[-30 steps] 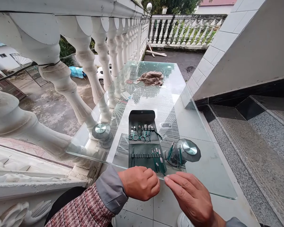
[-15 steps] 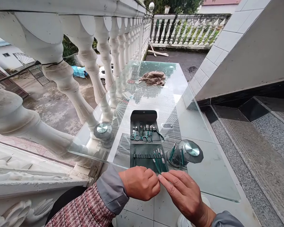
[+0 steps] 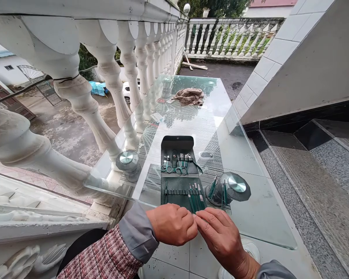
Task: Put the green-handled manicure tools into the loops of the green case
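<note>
A dark green manicure case [image 3: 177,180] lies unfolded on the glass table, at its near edge. Small scissors [image 3: 182,168], nail clippers [image 3: 187,157] and other tools sit in its upper half. Several slim green-handled tools [image 3: 196,195] are in the lower half, on the right. My left hand [image 3: 174,224] is closed in a fist at the case's bottom edge. Against it, my right hand [image 3: 221,234] pinches with thumb and fingertips. Whatever is between the fingers is hidden. Right of the case lie green tweezers-like tools [image 3: 213,188] and another slim green pair [image 3: 224,193].
The glass tabletop [image 3: 261,217] rests on round supports with metal discs [image 3: 236,182]. A brown cloth [image 3: 189,97] lies at its far end, a small card [image 3: 156,117] nearer. A white balustrade [image 3: 84,97] runs along the left; stone steps [image 3: 311,193] rise on the right.
My right hand has shifted slightly left, its fingers more curled against my left hand. The left hand stays almost in place. The case and loose tools have not moved.
</note>
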A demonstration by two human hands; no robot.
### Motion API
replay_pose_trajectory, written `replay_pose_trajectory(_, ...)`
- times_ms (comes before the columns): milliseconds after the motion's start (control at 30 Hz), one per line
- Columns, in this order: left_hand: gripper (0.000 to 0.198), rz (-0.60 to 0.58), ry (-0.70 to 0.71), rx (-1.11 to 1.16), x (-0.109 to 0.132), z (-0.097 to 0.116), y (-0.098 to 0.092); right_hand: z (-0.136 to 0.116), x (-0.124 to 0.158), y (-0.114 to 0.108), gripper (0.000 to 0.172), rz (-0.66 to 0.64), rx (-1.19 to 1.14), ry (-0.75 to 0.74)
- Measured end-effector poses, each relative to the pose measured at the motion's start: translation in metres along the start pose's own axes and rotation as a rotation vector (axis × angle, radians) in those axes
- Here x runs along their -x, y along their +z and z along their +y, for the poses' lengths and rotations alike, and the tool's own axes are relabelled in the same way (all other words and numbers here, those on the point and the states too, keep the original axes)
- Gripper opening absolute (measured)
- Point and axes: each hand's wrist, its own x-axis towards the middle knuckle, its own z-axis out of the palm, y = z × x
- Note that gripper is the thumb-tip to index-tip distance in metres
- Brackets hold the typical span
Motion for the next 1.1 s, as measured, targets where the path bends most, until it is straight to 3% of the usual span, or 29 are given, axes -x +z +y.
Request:
replay_pose_trajectory(200, 0.014, 0.035, -0.022, 0.019, -0.001, 0.0, -0.001, -0.003, -0.008, 0.005, 0.02, -0.033, 0.003, 0.157)
replay_pose_trajectory(600, 0.014, 0.02, -0.01, 0.037, -0.001, -0.001, -0.001, 0.004, -0.027, 0.005, 0.046, -0.237, -0.017, 0.507)
replay_pose_trajectory(833, 0.012, -0.032, 0.001, 0.021, 0.0, 0.001, 0.0, 0.011, -0.027, -0.001, 0.041, -0.31, -0.117, 0.521)
replay_pose_trajectory(1100, 0.013, -0.05, -0.001, 0.015, 0.0, 0.0, 0.001, 0.006, -0.027, 0.001, 0.04, -0.274, -0.12, 0.547)
